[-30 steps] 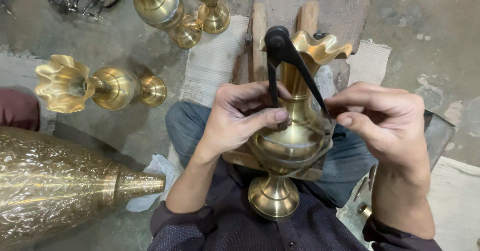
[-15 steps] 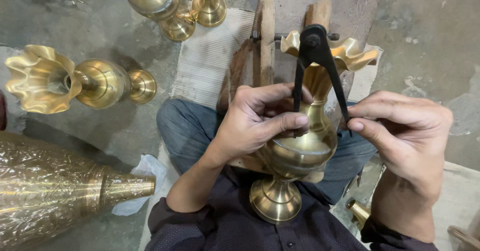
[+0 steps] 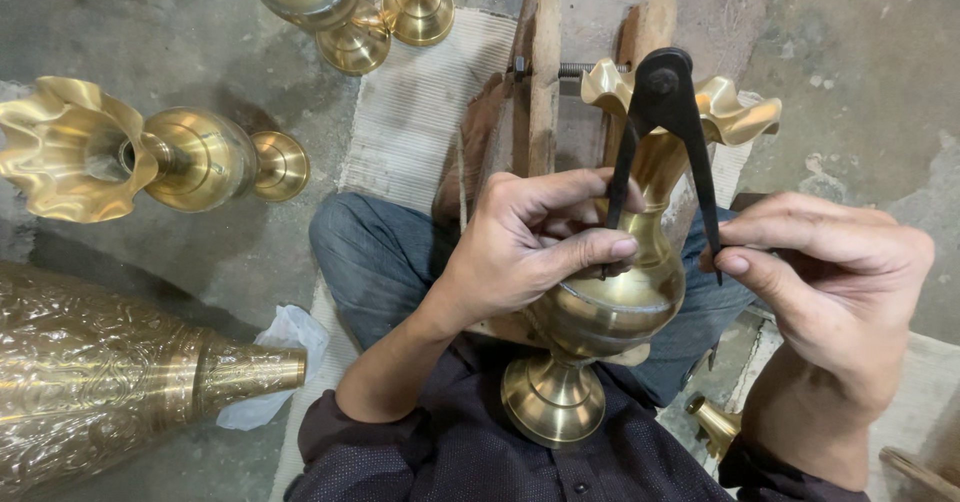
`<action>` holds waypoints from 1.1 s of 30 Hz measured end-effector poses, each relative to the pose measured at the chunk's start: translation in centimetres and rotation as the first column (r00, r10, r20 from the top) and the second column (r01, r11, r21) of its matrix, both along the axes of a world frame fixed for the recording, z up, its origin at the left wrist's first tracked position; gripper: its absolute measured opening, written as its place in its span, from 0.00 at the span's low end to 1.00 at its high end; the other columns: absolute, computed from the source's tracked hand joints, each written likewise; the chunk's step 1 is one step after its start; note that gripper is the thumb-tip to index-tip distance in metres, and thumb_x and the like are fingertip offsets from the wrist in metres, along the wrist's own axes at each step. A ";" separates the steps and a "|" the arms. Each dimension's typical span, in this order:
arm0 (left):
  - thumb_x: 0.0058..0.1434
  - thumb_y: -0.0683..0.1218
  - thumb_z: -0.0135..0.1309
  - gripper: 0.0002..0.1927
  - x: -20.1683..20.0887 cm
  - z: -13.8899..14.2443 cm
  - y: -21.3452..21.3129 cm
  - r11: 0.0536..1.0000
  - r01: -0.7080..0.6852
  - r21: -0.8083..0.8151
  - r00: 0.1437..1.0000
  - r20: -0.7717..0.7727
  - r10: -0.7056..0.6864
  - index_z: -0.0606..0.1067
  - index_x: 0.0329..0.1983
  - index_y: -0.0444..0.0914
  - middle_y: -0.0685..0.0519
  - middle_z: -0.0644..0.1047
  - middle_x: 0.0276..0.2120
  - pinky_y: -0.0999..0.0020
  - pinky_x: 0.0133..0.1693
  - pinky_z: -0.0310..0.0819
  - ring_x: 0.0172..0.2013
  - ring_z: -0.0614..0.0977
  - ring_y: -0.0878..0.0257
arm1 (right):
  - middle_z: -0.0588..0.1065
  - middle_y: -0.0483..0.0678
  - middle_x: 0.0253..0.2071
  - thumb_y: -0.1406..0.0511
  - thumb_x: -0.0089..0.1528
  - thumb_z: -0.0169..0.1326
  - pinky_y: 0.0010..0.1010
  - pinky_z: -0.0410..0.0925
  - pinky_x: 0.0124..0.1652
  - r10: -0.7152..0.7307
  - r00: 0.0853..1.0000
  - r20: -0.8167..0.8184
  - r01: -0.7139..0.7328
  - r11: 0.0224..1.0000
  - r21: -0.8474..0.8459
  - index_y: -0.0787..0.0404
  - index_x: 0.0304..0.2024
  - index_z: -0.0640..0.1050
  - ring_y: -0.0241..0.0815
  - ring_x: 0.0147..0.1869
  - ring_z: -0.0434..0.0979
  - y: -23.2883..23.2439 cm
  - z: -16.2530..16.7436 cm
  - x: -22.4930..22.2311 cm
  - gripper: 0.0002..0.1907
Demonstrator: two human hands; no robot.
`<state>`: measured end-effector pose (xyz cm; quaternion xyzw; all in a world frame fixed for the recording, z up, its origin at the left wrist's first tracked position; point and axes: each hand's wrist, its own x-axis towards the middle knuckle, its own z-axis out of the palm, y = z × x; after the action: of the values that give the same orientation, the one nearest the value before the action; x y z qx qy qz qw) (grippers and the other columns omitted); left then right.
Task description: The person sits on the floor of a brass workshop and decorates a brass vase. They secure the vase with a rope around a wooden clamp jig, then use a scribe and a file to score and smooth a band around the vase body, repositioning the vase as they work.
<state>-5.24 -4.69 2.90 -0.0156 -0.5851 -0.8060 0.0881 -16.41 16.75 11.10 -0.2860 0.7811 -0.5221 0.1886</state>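
Brass piece: polished golden brass vase with a ruffled flared rim, narrow neck, round belly and pedestal foot [image 3: 610,302], lying across the person's lap and resting against a wooden frame of two upright slats joined by a threaded bolt [image 3: 545,82].
Long axis: running from foot to rim, near vertical in the head view; foot pointing toward the person's chest, ruffled mouth pointing away toward the floor beyond.
Measuring tool: black iron caliper with two long curved legs and a round pivot [image 3: 665,132], straddling the neck and shoulder, pivot sitting up by the rim.
Left hand [image 3: 530,247]: curling closed over the shoulder of the vase, fingertips pinching the near caliper leg.
Right hand [image 3: 830,282]: thumb and forefinger nipping the far leg's tip, other fingers loosely bent.
Handling note: probably best keeping both tips level on the belly and the vase steady against the frame.
Surroundings: second ruffled brass vase on its side [image 3: 130,152], large engraved brass vessel [image 3: 110,382], white woven mat [image 3: 420,112], grey concrete floor [image 3: 870,52].
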 end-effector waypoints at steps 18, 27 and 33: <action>0.62 0.40 0.65 0.16 -0.1 3.6 -0.2 0.914 -0.091 -0.394 0.994 -0.090 0.060 0.77 0.53 0.33 0.48 0.82 0.45 0.71 0.40 0.81 0.41 0.86 0.62 | 0.80 0.54 0.34 0.78 0.54 0.64 0.23 0.72 0.35 0.168 0.985 -0.043 -0.170 0.985 -0.040 0.70 0.40 0.82 0.37 0.34 0.82 2.3 -1.8 -1.5 0.11; 0.60 0.38 0.64 0.19 -0.4 7.0 1.1 0.811 -0.067 -0.581 0.997 -0.013 0.073 0.78 0.55 0.37 0.48 0.78 0.53 0.69 0.43 0.82 0.45 0.86 0.58 | 0.82 0.54 0.40 0.78 0.54 0.65 0.27 0.76 0.44 0.204 0.979 -0.021 -0.205 0.967 -0.153 0.68 0.40 0.82 0.40 0.43 0.85 2.8 -4.6 -2.3 0.12; 0.59 0.36 0.63 0.17 -0.6 7.5 1.6 0.803 -0.016 -0.596 0.995 0.072 0.073 0.78 0.52 0.36 0.48 0.78 0.52 0.73 0.35 0.84 0.40 0.86 0.62 | 0.82 0.52 0.36 0.78 0.54 0.64 0.25 0.76 0.39 0.248 0.969 0.016 -0.241 0.955 -0.173 0.68 0.40 0.83 0.39 0.38 0.84 3.0 -5.5 -2.8 0.11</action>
<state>-5.82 -3.05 10.43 0.0080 -0.8115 -0.5800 0.0708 -19.17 19.80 5.60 -0.3856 0.6887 -0.5647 0.2411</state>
